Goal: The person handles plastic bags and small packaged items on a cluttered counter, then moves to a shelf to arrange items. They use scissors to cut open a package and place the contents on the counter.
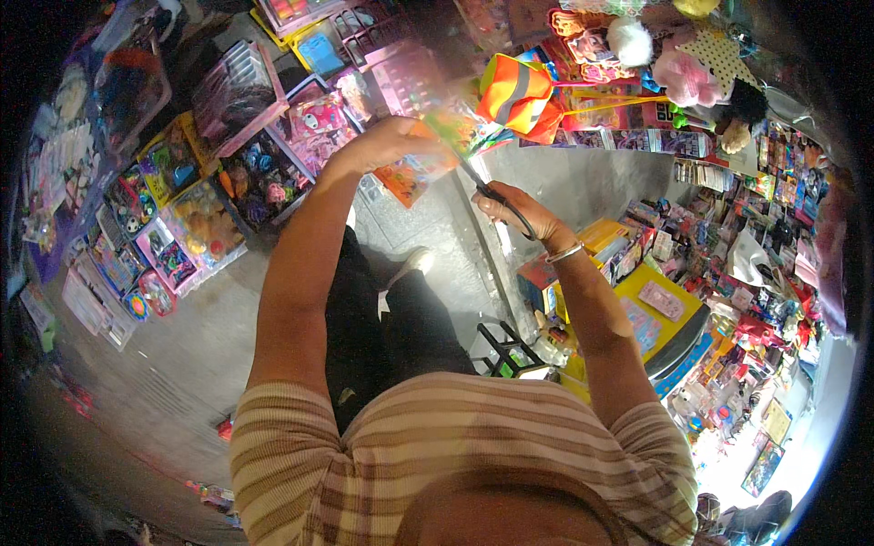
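Observation:
My left hand (389,145) is stretched out ahead and pinches a bright orange and green packet (444,140), blurred and seemingly of plastic film. Black-handled scissors (517,213) sit in my right hand (522,210), and their blades point up and left to the packet's edge. Whether the blades touch the film I cannot tell. Just beyond, an orange and yellow fabric piece with a grey stripe (515,92) hangs near the packet. Below my left hand shows an orange printed sheet or bag (401,183).
Toy-filled crates (205,225) stand on the floor to the left. Shelves of boxed goods (662,239) run along the right, with a yellow-topped stand (655,307) close by. A black metal frame (509,348) is near my legs. Plush items (689,75) lie at the upper right.

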A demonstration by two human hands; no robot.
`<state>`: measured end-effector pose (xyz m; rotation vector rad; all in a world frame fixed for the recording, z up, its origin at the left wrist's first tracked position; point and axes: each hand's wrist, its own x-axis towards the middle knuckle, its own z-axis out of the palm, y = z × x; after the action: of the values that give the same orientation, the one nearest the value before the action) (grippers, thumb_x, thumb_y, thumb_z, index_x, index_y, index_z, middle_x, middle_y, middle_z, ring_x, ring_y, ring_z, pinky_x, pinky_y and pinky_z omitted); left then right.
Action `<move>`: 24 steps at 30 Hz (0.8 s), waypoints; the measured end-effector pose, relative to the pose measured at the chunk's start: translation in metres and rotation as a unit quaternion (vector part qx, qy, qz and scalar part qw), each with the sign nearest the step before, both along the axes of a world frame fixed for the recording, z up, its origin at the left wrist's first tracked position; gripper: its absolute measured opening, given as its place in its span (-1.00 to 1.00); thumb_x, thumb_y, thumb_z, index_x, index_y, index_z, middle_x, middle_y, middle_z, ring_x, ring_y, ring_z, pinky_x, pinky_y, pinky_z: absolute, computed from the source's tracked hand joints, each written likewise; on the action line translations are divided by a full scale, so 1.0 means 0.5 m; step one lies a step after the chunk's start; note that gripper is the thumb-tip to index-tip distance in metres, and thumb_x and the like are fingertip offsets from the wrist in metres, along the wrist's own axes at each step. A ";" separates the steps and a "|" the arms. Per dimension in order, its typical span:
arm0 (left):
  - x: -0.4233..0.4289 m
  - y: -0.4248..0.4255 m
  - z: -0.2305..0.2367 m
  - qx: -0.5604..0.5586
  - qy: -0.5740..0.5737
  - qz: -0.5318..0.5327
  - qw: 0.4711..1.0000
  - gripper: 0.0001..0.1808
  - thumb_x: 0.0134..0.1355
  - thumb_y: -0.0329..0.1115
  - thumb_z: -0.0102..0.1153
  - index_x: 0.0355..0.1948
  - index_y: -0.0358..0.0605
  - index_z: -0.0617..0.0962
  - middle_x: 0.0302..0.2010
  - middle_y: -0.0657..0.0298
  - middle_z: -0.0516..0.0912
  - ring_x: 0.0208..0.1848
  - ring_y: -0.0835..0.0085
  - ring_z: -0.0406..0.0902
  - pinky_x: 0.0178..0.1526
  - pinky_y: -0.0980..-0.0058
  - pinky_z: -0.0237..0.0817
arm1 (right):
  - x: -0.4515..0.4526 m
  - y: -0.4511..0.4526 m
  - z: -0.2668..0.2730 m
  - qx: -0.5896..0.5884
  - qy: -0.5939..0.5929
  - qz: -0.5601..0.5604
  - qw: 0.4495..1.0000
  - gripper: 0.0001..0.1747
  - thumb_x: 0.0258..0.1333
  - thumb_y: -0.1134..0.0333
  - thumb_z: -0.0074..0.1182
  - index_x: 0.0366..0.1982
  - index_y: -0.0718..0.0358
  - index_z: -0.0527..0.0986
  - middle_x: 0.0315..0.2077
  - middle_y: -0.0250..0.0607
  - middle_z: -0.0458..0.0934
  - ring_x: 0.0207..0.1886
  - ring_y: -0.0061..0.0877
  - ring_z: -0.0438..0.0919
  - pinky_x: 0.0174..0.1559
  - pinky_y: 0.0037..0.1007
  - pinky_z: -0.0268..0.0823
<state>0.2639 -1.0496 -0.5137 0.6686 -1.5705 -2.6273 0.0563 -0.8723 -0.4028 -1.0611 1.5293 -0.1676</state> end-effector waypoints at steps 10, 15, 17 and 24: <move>0.002 -0.006 0.023 -0.015 -0.001 -0.014 1.000 -0.59 0.22 -0.21 0.20 0.03 -0.21 0.55 -0.07 0.32 0.63 -0.07 0.61 0.50 -0.04 0.58 0.31 | 0.002 -0.004 0.012 0.089 -0.037 -0.041 0.994 -0.45 0.28 -0.14 -0.14 -0.28 0.27 0.46 -0.55 -0.41 0.35 -0.50 -0.70 0.34 -0.45 -0.60 0.23; 0.007 -0.016 0.034 -0.020 -0.022 -0.054 0.998 -0.58 0.22 -0.17 0.20 0.03 -0.18 0.55 -0.07 0.32 0.63 -0.10 0.62 0.50 -0.06 0.57 0.31 | 0.006 -0.015 0.016 0.100 -0.029 -0.046 0.993 -0.44 0.30 -0.12 -0.15 -0.36 0.30 0.47 -0.67 -0.42 0.31 -0.63 -0.69 0.30 -0.53 -0.59 0.21; 0.002 -0.014 0.020 -0.002 0.029 -0.063 0.998 -0.60 0.22 -0.20 0.21 0.02 -0.18 0.55 -0.07 0.32 0.63 -0.08 0.61 0.51 -0.03 0.55 0.32 | 0.022 -0.021 0.005 0.020 -0.067 -0.073 0.995 -0.43 0.31 -0.11 -0.17 -0.38 0.31 0.46 -0.70 -0.43 0.30 -0.67 -0.69 0.28 -0.56 -0.58 0.18; -0.015 0.007 -0.035 0.043 0.024 -0.020 0.999 -0.62 0.20 -0.31 0.23 0.02 -0.22 0.55 -0.05 0.26 0.64 -0.03 0.55 0.54 0.05 0.52 0.32 | 0.003 -0.040 0.000 0.093 -0.040 -0.031 0.994 -0.45 0.34 -0.09 -0.21 -0.37 0.30 0.44 -0.66 -0.43 0.29 -0.61 -0.67 0.31 -0.53 -0.57 0.18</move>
<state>0.2566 -1.0462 -0.5311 0.5802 -1.4814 -2.7320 0.0579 -0.8922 -0.4030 -0.8503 1.4766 -0.1070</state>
